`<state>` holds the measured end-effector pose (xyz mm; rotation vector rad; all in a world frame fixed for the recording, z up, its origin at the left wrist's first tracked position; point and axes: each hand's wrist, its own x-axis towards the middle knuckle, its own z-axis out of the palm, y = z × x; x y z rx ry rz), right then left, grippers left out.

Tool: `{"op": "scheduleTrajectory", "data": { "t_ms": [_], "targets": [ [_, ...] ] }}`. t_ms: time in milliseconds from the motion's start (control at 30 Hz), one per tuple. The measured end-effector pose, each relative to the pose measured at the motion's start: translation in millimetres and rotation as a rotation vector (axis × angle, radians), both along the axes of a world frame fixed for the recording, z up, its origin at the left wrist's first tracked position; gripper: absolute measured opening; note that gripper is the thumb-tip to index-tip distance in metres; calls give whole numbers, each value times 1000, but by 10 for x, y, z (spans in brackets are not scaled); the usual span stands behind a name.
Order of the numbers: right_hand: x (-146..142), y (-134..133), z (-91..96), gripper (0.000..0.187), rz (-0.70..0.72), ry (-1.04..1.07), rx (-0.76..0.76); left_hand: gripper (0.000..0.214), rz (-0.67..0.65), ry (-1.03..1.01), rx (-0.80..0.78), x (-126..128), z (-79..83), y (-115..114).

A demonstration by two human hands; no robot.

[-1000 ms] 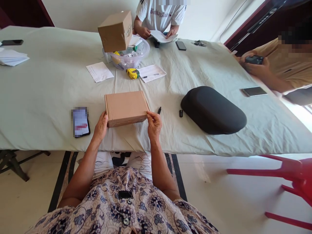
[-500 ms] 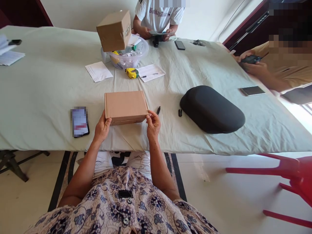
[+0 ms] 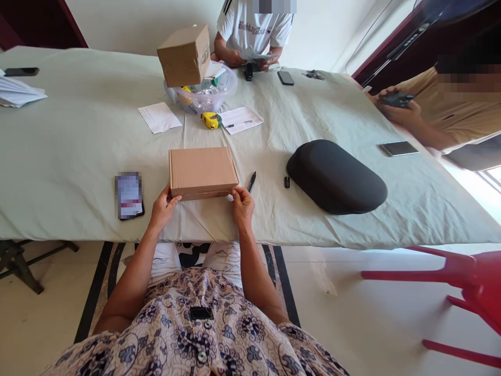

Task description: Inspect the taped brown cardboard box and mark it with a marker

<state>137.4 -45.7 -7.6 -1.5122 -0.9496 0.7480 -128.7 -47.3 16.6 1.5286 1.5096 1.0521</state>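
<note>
A closed brown cardboard box (image 3: pixel 203 169) is in front of me at the near side of the table. My left hand (image 3: pixel 163 206) grips its near left corner, thumb on the front face and fingers partly hidden behind the side. At the near right corner, my right hand (image 3: pixel 242 204) pinches the lower front edge between thumb and fingers. A black pen (image 3: pixel 252 181) lies just beyond my right hand, and a small black cap-like piece (image 3: pixel 287 182) is farther right. To the left of the box lies a phone (image 3: pixel 130 195) with its screen lit.
A large black case (image 3: pixel 337 177) stands at right. Behind the box are a tape measure (image 3: pixel 211 120), papers (image 3: pixel 159 117), and a plastic basin (image 3: pixel 223 89) with another cardboard box (image 3: pixel 183 56) on it. Two people sit at the far and right sides. A red stool (image 3: pixel 469 277) stands lower right.
My right hand has slid slightly down and left along the box's front corner, uncovering more of the pen. My left hand has shifted slightly lower. The box has barely moved.
</note>
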Motion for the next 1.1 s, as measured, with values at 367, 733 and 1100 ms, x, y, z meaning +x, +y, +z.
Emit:
{"op": "scheduleTrajectory", "data": {
  "t_ms": [367,733,1100],
  "targets": [
    [-87,-76,44,21,36,-393,-168,54,99,257,-25,63,23,-52],
    [-74,-368,96,16,78,-321,-149,49,178,117,-52,27,-44,-196],
    [-68,-414,406,12,16,-171,15,40,176,162,25,85,321,-255]
  ]
}}
